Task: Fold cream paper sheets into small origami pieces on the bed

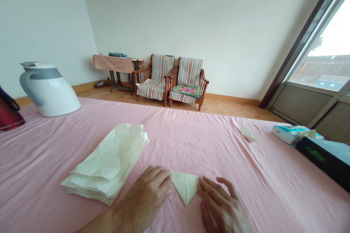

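The left hand, curled, and right hand, fingers extended, touch opposite corners of the folded paper, likely light and tearable, best held there, well inside the table's far edge, gripping or just pressing I cannot tell, the jug near that edge hiding its contents

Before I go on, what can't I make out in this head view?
All in the head view:
Folded paper: side tips, covered by fingers of the left hand and right hand.
Paper stack: sheets too thin to count.
Red flask: cut off by left edge.
Black box: cut off by right edge; lettering blurred.
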{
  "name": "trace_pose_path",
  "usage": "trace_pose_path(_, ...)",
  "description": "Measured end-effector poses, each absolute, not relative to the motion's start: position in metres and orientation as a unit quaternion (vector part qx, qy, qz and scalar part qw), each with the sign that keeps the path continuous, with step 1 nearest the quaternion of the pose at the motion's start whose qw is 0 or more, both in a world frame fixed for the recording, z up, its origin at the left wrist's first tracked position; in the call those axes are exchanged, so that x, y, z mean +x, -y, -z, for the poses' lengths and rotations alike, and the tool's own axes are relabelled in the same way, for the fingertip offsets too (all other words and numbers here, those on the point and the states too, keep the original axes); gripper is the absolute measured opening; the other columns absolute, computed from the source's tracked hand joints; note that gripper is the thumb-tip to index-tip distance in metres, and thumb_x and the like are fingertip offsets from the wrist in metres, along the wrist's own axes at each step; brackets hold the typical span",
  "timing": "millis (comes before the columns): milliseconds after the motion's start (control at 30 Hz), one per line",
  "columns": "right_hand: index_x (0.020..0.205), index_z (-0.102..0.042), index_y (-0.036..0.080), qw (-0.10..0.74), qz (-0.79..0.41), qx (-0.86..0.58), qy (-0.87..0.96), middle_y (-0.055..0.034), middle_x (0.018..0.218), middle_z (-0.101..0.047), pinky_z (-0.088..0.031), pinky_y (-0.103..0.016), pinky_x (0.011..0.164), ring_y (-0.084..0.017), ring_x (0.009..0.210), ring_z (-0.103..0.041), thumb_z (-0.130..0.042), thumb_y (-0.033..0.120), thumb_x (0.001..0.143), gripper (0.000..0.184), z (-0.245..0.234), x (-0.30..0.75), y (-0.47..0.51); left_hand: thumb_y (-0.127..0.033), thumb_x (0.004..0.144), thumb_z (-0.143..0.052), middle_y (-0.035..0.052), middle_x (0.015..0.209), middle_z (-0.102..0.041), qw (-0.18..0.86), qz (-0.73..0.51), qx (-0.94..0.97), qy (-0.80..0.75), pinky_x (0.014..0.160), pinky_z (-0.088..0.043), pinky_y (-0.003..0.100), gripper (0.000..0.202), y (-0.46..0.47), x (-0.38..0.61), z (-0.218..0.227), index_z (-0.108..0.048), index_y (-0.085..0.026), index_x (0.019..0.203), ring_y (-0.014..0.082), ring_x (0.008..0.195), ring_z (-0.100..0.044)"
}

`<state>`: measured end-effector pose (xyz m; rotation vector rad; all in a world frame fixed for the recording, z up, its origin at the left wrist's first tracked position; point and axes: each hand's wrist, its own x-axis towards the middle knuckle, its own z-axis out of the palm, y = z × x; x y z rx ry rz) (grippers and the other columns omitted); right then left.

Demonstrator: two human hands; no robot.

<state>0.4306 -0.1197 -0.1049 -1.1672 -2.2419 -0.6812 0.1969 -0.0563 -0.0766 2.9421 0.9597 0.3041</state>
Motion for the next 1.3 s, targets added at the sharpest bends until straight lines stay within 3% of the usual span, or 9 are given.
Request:
trace_pose_path(267, 0.109, -0.065, 0.018, 0.282, 0.237, -0.436, 0.821, -0.0041, 0.105, -0.072, -0.042, -0.031, 0.086, -0.017, 0.095, -0.069, -0.047, 0.007, 0.075, 0.04, 0.104, 0.426, 0.121, -0.023, 0.086, -0.065, 0.0093, 0.124, -0.06, 0.046, -0.082, 0.925, -0.368, 0.098, -0.039, 0.049, 0.037, 0.066, 0.195, 0.076, -0.059, -0.019, 0.123, 0.031, 0.111, -0.05)
trace_pose_path(533, 0.111, -0.063, 0.017, 0.254, 0.283, -0.449, 0.809, -0.0061, 0.105, -0.072, -0.042, -0.031, 0.086, -0.018, 0.095, -0.069, -0.05, 0.019, 0.081, 0.033, 0.111, 0.429, 0.119, -0.022, 0.086, -0.059, 0.009, 0.126, -0.057, 0.071, -0.075, 0.918, -0.382, 0.099, -0.037, 0.05, 0.045, 0.068, 0.194, 0.076, -0.054, -0.021, 0.13, 0.0304, 0.112, -0.049)
trace_pose_path(833, 0.111, -0.061, 0.014, 0.217, 0.34, -0.497, 0.768, -0.0132, 0.105, -0.071, -0.044, -0.041, 0.079, -0.025, 0.091, -0.069, -0.047, 0.026, 0.079, 0.037, 0.115, 0.424, 0.119, -0.022, 0.087, -0.051, 0.0124, 0.134, -0.053, 0.038, -0.067, 0.917, -0.391, 0.099, -0.034, 0.057, 0.048, 0.068, 0.195, 0.084, -0.049, -0.019, 0.135, 0.0343, 0.116, -0.047)
trace_pose_path(1067, 0.113, -0.062, 0.009, 0.225, 0.315, -0.52, 0.761, -0.0165, 0.11, -0.069, -0.048, -0.043, 0.077, -0.029, 0.096, -0.067, -0.045, 0.024, 0.083, 0.037, 0.123, 0.422, 0.119, -0.027, 0.086, -0.056, 0.0151, 0.124, -0.057, 0.049, -0.086, 0.904, -0.417, 0.097, -0.036, 0.057, 0.042, 0.067, 0.202, 0.077, -0.057, -0.014, 0.126, 0.0349, 0.111, -0.049)
trace_pose_path(1200, 0.111, -0.064, 0.013, 0.261, 0.242, -0.552, 0.754, -0.0115, 0.112, -0.069, -0.049, -0.041, 0.079, -0.026, 0.1, -0.065, -0.043, 0.018, 0.087, 0.033, 0.122, 0.421, 0.118, -0.016, 0.09, -0.051, 0.0086, 0.103, -0.062, 0.076, -0.143, 0.903, -0.398, 0.089, -0.043, 0.042, 0.018, 0.054, 0.206, 0.073, -0.066, -0.017, 0.1, 0.0254, 0.098, -0.053)
trace_pose_path(1300, 0.104, -0.067, 0.02, 0.27, 0.161, -0.582, 0.75, -0.0064, 0.11, -0.07, -0.051, -0.039, 0.077, -0.024, 0.099, -0.065, -0.042, 0.017, 0.09, 0.029, 0.117, 0.424, 0.116, -0.013, 0.088, -0.052, 0.0047, 0.091, -0.059, 0.135, -0.176, 0.887, -0.405, 0.082, -0.044, 0.033, 0.014, 0.043, 0.207, 0.07, -0.064, -0.018, 0.083, 0.0208, 0.092, -0.054)
